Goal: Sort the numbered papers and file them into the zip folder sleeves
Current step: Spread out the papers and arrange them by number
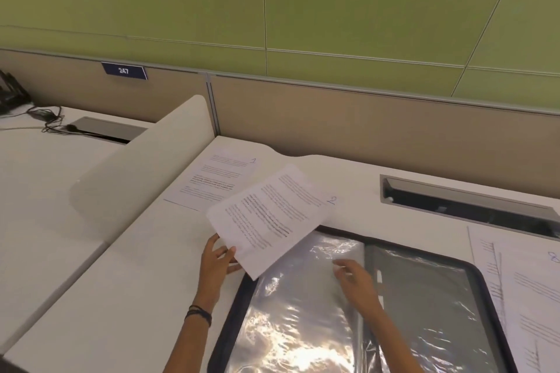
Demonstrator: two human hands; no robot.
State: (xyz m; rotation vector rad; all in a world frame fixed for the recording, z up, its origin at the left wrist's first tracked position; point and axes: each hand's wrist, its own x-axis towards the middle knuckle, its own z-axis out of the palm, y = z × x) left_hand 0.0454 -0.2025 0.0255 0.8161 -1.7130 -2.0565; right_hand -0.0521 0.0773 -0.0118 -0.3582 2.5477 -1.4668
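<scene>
Three white printed sheets: sheet 1 [215, 179] flat on white desk [136, 281], sheet 8 [527, 291] far right, sheet 2 [269, 215] pinched by left hand [216, 260] over one open dark zip folder [481, 275]. Right hand [356, 280] pinches its clear plastic sleeve [303, 297].

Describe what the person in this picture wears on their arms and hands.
Both forearms are bare, with no sleeves in view. The left hand and the right hand wear no gloves, and no rings can be made out. A few thin dark cord bracelets circle the left wrist. The right wrist is bare, with no watch or band.
</scene>
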